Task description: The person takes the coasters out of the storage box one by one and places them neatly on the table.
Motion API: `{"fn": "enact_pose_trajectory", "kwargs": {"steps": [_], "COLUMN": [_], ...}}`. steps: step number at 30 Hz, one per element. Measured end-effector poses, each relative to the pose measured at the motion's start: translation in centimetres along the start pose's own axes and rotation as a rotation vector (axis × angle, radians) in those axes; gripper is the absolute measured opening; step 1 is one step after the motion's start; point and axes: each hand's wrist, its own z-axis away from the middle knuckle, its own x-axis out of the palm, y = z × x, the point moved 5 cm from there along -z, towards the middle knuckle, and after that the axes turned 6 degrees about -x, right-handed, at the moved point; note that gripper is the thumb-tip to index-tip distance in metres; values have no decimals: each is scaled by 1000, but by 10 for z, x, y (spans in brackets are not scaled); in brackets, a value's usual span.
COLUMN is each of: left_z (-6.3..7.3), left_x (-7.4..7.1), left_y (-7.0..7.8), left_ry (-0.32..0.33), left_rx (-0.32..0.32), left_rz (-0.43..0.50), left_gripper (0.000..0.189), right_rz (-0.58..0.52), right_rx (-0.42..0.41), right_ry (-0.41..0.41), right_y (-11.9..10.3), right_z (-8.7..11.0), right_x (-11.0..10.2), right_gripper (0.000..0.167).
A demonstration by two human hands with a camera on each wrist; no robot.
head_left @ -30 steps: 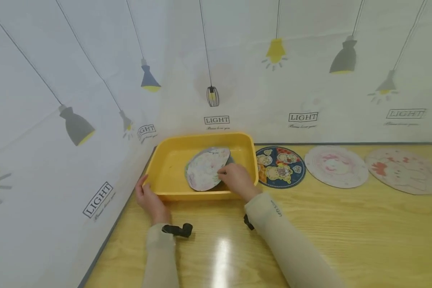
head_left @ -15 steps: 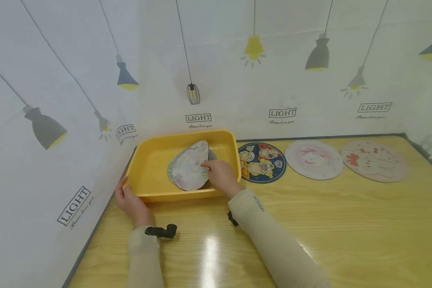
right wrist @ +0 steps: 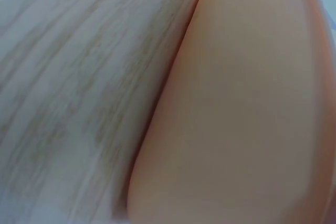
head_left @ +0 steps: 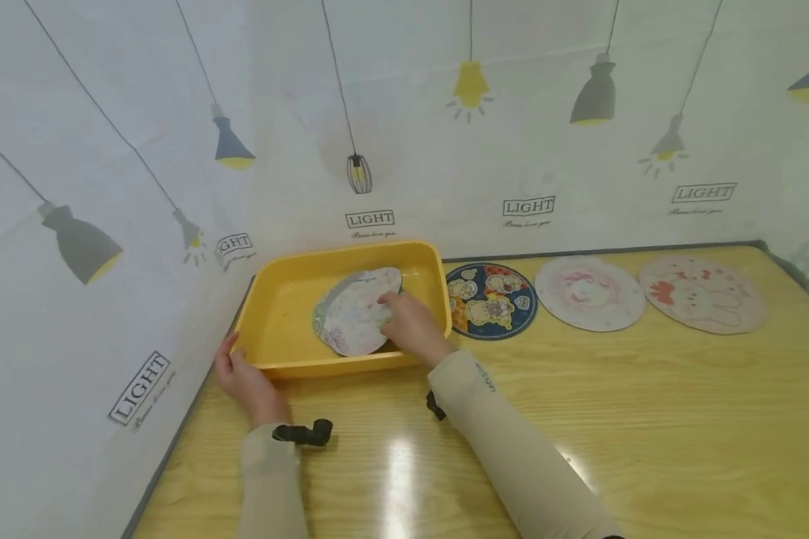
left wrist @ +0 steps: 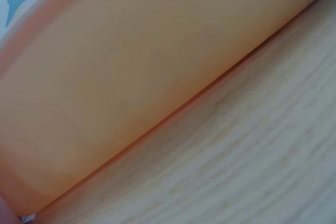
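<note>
Inside the yellow plastic tray, at its right part, lies a small stack of thin round mats. The top mat is pale with a faint floral print; a greenish edge of a lower mat shows at its left. My right hand reaches over the tray's front rim, index finger and thumb apart, fingertips at the top mat's right edge. My left hand rests against the tray's front left corner, fingers along the outer wall. Both wrist views show the tray's outer wall and wood-grain tabletop; neither hand's grasp shows there.
Right of the tray, a dark blue mat with cartoon bears, a white-and-pink mat and a pink bunny mat lie in a row on the wooden table. A white lamp-printed backdrop rises behind and at the left.
The right fingers pinched and lifted the top mat's right edge; now that edge lies lower and the fingers have parted. The left hand stays at the tray corner. The head view has turned rightward.
</note>
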Motion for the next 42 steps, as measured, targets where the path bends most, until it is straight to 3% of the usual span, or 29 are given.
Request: {"fn": "enact_pose_trajectory", "kwargs": {"steps": [6, 22, 28, 36, 42], "left_z": [1, -1, -3, -4, 1], "left_x": [4, 3, -3, -3, -1], "left_y": [0, -7, -2, -1, 2], "left_ry": [-20, -19, -13, -14, -30], "left_rx": [19, 49, 63, 76, 41], "left_rz": [-1, -18, -24, -5, -1], "left_gripper": [31, 29, 29, 29, 30], "right_rz": [-25, -44, -20, -166, -190], "right_rx": [-48, 16, 10, 63, 54], "right_ry": [-64, -31, -43, 2, 66], "right_y": [0, 1, -5, 0, 1], "right_z": [0, 8, 2, 1, 1], "right_x": [-1, -5, -1, -1, -4], "right_gripper": [17, 24, 34, 66, 73]}}
